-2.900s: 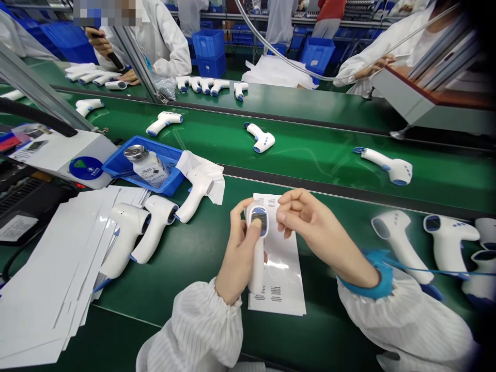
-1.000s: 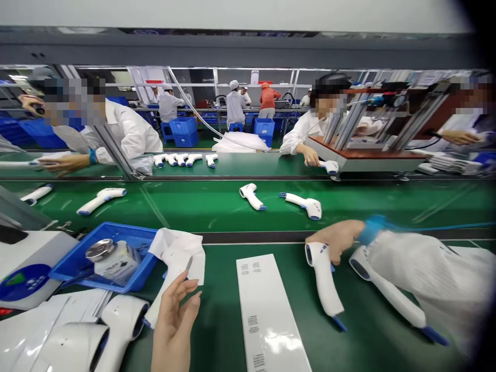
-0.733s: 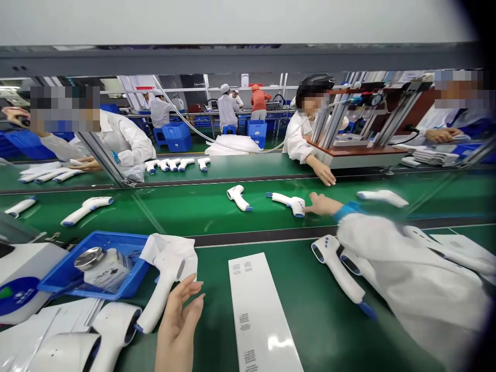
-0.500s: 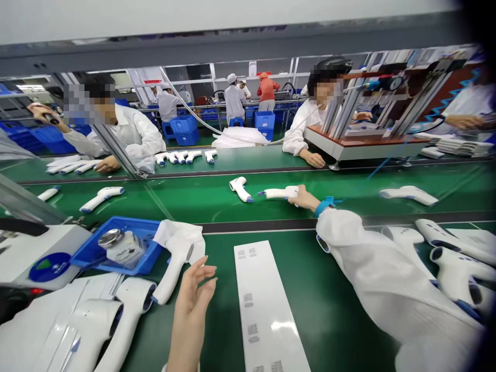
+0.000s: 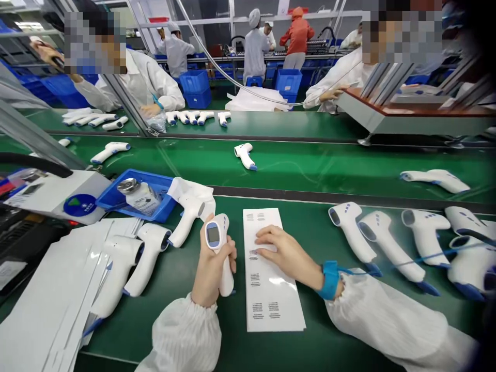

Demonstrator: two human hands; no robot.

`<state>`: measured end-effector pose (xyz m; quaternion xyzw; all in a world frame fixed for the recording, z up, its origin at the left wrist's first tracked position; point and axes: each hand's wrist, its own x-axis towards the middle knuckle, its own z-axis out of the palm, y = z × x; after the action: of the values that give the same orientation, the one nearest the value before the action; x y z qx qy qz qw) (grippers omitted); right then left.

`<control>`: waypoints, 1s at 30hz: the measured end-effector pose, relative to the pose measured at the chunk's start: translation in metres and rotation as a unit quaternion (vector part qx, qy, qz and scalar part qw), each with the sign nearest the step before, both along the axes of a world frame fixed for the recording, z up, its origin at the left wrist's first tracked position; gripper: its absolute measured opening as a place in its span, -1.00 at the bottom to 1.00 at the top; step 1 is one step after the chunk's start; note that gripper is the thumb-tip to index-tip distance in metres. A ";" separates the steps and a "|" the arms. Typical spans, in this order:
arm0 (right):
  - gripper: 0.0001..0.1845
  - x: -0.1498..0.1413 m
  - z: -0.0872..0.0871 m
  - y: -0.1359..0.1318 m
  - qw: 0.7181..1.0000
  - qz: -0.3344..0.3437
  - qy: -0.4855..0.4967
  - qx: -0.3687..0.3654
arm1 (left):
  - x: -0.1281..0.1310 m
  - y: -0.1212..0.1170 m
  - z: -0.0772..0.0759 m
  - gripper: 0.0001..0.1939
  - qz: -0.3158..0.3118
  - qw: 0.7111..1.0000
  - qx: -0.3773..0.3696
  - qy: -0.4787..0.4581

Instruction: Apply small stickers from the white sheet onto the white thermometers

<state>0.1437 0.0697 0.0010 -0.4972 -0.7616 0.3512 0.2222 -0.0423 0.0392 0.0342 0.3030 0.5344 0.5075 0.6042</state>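
Note:
My left hand (image 5: 211, 266) is wrapped round the grip of a white infrared thermometer (image 5: 218, 237), held upright with its small blue-framed screen facing me. My right hand (image 5: 284, 253) lies on a long white label sheet (image 5: 267, 281) on the green bench, fingertips pressing near the printed labels at its left edge; nothing is held in it. A blue strap circles my right wrist (image 5: 330, 280).
Several more white thermometers lie to my right (image 5: 387, 243) and to my left (image 5: 149, 250). A blue tray (image 5: 116, 194) holds a metal-capped bottle (image 5: 139, 194). Stacked white sheets (image 5: 46, 299) cover the left. Other thermometers ride the green conveyor (image 5: 294, 165), with workers beyond it.
My right hand came back from the conveyor, where it had gripped a thermometer, and now rests on the label sheet. My left hand, open before, now grips a thermometer. The camera tilted down.

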 end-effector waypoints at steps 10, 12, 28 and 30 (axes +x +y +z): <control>-0.85 -0.010 -0.018 -0.006 0.997 -0.058 0.057 -0.012 | 0.016 0.012 -0.033 -0.25 -0.052 0.997 0.050 0.027; -0.87 -0.014 -0.018 -0.004 0.996 -0.069 0.058 -0.016 | 0.017 0.012 -0.034 -0.27 -0.064 0.995 0.058 0.046; -0.90 0.011 0.069 -0.033 0.968 0.006 0.181 -0.173 | 0.042 -0.025 -0.006 -0.24 -0.152 0.988 -0.010 0.011; -0.93 0.012 0.064 -0.027 0.985 -0.030 0.149 -0.080 | 0.051 -0.037 -0.011 -0.27 -0.157 0.987 -0.025 -0.005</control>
<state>0.1558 0.0428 0.0651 -0.4782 -0.6744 0.4740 0.3030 0.0086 0.0023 0.0230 0.3652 0.4893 0.3943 0.6868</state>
